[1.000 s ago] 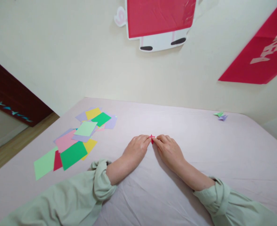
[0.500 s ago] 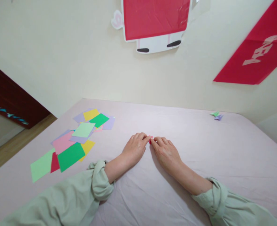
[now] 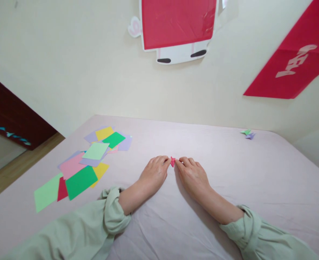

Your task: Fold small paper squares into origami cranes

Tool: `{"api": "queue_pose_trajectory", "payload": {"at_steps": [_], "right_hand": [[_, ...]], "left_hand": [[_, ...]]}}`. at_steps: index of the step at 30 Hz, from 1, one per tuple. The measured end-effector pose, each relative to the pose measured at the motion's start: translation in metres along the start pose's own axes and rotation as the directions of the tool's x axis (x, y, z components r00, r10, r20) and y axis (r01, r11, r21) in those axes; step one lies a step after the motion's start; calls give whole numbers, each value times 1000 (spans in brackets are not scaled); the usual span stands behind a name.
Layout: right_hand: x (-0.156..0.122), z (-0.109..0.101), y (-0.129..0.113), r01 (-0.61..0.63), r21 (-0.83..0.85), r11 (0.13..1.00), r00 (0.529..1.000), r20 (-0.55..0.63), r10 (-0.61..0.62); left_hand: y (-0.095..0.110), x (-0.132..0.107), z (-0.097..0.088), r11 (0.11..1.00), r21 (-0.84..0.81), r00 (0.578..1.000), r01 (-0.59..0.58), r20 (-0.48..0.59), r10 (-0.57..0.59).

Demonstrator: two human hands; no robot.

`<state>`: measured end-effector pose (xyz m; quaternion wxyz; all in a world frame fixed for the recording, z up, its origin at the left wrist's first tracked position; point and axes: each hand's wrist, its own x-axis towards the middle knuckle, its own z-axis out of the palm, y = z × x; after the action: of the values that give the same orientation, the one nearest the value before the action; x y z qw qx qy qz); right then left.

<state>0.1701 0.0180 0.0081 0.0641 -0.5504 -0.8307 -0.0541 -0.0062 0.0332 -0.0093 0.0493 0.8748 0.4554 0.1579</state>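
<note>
A small folded red paper piece (image 3: 172, 161) rests on the pale pink sheet (image 3: 230, 173) between my two hands. My left hand (image 3: 154, 172) lies knuckles up with its fingers curled and its fingertips pinching the paper's left side. My right hand (image 3: 192, 174) mirrors it, fingers curled, pinching the right side. Both wrists rest on the sheet, and my pale green sleeves are rolled up at the forearms. Most of the red paper is hidden by my fingertips.
Several loose coloured paper squares (image 3: 81, 162) lie scattered at the left of the sheet. Two small folded paper shapes (image 3: 247, 134) sit at the far right near the wall. Red posters (image 3: 179, 25) hang on the wall. Wooden floor (image 3: 10, 169) shows at the left.
Both hands stay pinched on the red paper in the same spot. The view has shifted slightly, and a bit more of the red piece shows between the fingertips.
</note>
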Motion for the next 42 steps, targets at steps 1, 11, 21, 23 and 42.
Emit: {"api": "queue_pose_trajectory", "payload": {"at_steps": [1, 11, 21, 23, 42], "right_hand": [[0, -1, 1, -15, 23, 1000, 1000, -4, 16], [25, 14, 18, -180, 774, 607, 964, 17, 264], [41, -9, 11, -333, 933, -139, 882, 360, 305], [41, -10, 12, -330, 913, -238, 863, 394, 317], [37, 1, 9, -154, 983, -105, 926, 180, 332]], "left_hand": [[0, -1, 0, 1000, -9, 1000, -6, -1, 6], [-6, 2, 3, 986, -165, 995, 14, -91, -29], [-8, 5, 3, 975, -222, 994, 16, -98, -39], [-8, 5, 3, 975, -222, 994, 23, -98, -46], [-13, 15, 6, 726, -655, 914, 207, -135, -383]]}}
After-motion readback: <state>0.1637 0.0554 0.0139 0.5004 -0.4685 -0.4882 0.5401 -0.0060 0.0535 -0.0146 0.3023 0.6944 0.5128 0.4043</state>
